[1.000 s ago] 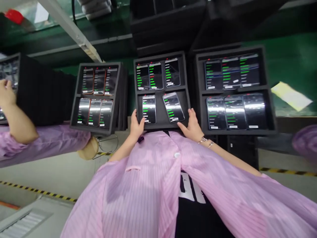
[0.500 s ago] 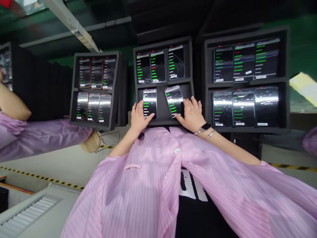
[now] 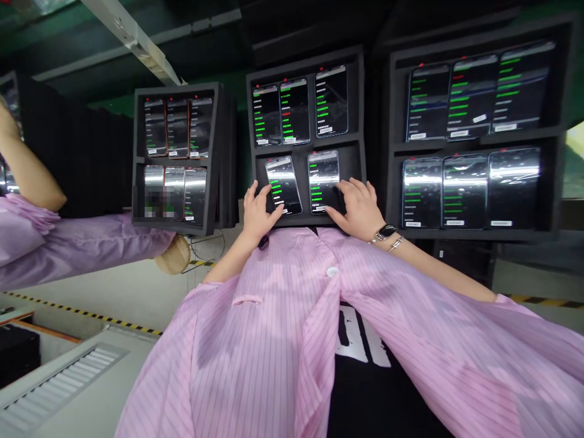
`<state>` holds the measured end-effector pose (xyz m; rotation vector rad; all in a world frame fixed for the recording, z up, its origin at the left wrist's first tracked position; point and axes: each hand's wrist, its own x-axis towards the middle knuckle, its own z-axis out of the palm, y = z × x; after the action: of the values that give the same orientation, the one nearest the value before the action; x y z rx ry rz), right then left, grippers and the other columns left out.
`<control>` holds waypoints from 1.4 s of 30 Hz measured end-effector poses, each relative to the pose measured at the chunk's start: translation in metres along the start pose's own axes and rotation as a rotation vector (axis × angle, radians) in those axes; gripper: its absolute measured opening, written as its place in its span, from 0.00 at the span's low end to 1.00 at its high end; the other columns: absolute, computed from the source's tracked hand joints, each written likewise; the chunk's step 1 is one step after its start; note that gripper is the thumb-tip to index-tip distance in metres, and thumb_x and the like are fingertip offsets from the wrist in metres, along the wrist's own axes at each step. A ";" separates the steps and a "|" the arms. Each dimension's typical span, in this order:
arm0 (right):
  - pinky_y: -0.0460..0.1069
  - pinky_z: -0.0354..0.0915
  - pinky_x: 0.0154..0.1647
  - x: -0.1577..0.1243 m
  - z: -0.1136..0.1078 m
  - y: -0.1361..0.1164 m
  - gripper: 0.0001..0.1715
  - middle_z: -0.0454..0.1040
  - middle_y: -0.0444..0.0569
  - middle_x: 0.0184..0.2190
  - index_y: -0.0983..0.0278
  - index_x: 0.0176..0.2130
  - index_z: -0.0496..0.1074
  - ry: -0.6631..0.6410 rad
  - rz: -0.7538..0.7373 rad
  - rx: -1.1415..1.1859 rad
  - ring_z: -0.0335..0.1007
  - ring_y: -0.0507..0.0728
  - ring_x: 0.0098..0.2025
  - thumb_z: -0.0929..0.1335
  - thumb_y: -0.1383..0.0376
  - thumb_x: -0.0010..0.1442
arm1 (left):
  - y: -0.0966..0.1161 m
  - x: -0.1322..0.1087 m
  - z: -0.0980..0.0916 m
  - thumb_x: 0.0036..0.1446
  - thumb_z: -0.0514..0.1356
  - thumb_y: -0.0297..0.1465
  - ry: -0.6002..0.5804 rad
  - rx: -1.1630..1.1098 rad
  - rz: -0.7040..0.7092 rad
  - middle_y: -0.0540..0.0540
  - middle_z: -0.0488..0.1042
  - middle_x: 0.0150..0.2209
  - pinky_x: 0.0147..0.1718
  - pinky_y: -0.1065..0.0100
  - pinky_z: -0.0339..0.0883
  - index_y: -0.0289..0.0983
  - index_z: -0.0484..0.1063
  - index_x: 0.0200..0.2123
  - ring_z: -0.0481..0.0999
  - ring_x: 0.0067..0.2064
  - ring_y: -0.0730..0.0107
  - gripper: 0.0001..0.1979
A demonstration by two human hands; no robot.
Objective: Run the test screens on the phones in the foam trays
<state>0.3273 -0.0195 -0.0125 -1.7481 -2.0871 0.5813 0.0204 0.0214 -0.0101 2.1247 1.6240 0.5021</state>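
Note:
My left hand point(image 3: 261, 213) is at the lower left of the middle black tray point(image 3: 352, 159). Its fingers and thumb take a tilted smartphone point(image 3: 285, 186) by the left side and bottom edge. On the right, my right hand point(image 3: 359, 210) grips a second smartphone point(image 3: 323, 182) at its right side and bottom, nearly upright in the tray. Both screens are lit with green and white text lines. In the upper row of this tray lie three more phones, one being the phone on the right point(image 3: 331, 102). A watch and bracelets are on my right wrist.
To the left stands a black tray point(image 3: 215, 131) of phones with orange edges, and to the right another phone tray point(image 3: 557, 176). A co-worker's arm point(image 3: 39, 164) reaches in at far left, near a round wooden stool point(image 3: 173, 254). A pale metal beam point(image 3: 137, 42) slants behind.
The left phone has gone from straight to tilted, its top leaning left. The right phone has turned from tilted to nearly straight. Both hands stay at their phones; the view has shifted slightly.

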 end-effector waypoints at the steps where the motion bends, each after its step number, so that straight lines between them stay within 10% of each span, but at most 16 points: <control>1: 0.76 0.46 0.74 -0.001 0.000 0.001 0.41 0.68 0.67 0.67 0.70 0.69 0.63 -0.001 -0.007 -0.010 0.55 0.75 0.73 0.63 0.46 0.69 | 0.000 0.000 -0.001 0.66 0.59 0.54 -0.010 0.000 0.001 0.31 0.74 0.64 0.74 0.43 0.51 0.33 0.67 0.64 0.53 0.78 0.44 0.35; 17: 0.79 0.38 0.74 -0.008 0.000 -0.001 0.32 0.64 0.57 0.71 0.57 0.60 0.75 -0.023 -0.136 -0.129 0.49 0.75 0.76 0.65 0.41 0.69 | -0.004 -0.007 -0.007 0.65 0.63 0.51 -0.129 0.058 0.128 0.37 0.67 0.71 0.73 0.39 0.51 0.38 0.73 0.63 0.46 0.79 0.40 0.31; 23: 0.79 0.40 0.75 -0.001 -0.007 0.001 0.30 0.60 0.61 0.73 0.61 0.56 0.79 -0.071 -0.194 -0.129 0.48 0.76 0.76 0.66 0.44 0.70 | -0.007 -0.006 -0.018 0.62 0.65 0.56 -0.183 0.094 0.166 0.38 0.59 0.75 0.73 0.27 0.35 0.46 0.79 0.58 0.47 0.78 0.31 0.29; 37: 0.87 0.38 0.66 0.244 -0.011 -0.007 0.42 0.58 0.71 0.72 0.74 0.59 0.76 0.001 0.024 -0.172 0.53 0.87 0.71 0.64 0.40 0.71 | -0.036 0.241 -0.040 0.58 0.58 0.67 0.047 0.077 0.068 0.31 0.64 0.71 0.74 0.31 0.27 0.34 0.80 0.53 0.48 0.77 0.30 0.43; 39: 0.85 0.36 0.65 0.268 -0.027 -0.008 0.56 0.50 0.76 0.73 0.85 0.61 0.70 0.090 0.054 -0.193 0.46 0.92 0.71 0.50 0.38 0.73 | -0.042 0.264 -0.056 0.59 0.57 0.67 0.169 -0.015 0.058 0.34 0.61 0.73 0.75 0.34 0.28 0.36 0.75 0.61 0.43 0.79 0.36 0.45; 42: 0.81 0.32 0.70 0.263 -0.054 -0.012 0.50 0.42 0.73 0.77 0.78 0.69 0.62 0.207 -0.023 -0.142 0.38 0.84 0.76 0.55 0.38 0.74 | -0.037 0.258 -0.077 0.61 0.55 0.66 0.316 -0.151 0.096 0.44 0.54 0.77 0.78 0.44 0.32 0.48 0.65 0.69 0.38 0.81 0.50 0.43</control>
<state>0.2995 0.2418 0.0422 -1.7734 -2.0426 0.2381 0.0159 0.2872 0.0438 2.0972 1.5892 1.0022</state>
